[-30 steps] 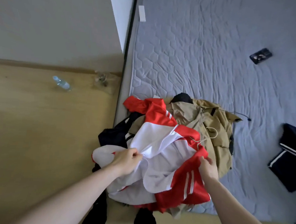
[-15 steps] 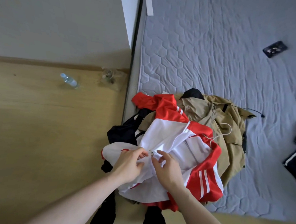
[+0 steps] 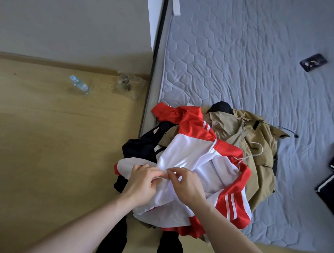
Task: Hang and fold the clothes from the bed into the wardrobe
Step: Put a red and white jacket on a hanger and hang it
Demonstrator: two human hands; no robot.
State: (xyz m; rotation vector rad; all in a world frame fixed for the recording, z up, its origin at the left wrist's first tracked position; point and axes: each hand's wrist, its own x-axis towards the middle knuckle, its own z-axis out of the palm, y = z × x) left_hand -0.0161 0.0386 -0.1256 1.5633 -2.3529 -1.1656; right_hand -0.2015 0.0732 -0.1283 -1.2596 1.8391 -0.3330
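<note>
Left hand: the left hand (image 3: 142,182) is pinching the white front of the red and white jacket (image 3: 197,167), its grip grasping the fabric near the front opening.
Right hand: the right hand (image 3: 188,186) is meeting the left one at the same spot, thumb and fingers curling onto the white cloth, its grip also grasping the jacket.
Jacket: it is lying on top of the clothes pile at the near corner of the bed (image 3: 243,72), one red sleeve stretching away towards the wall, the other, with white stripes, draping down on the right.
Pile: a tan coat (image 3: 247,143) is lying under and beside the jacket, with a white hanger (image 3: 255,150) resting on it; a dark garment (image 3: 139,150) is spilling over the bed's left edge.
Bed, further off: a phone (image 3: 313,62) is lying well apart near the far right, folded dark clothes with white stripes (image 3: 333,181) are sitting at the right edge, and a small white block (image 3: 176,5) is resting by the far edge.
Floor: a water bottle (image 3: 79,84) is lying on the wooden floor (image 3: 44,138), near the wall.
</note>
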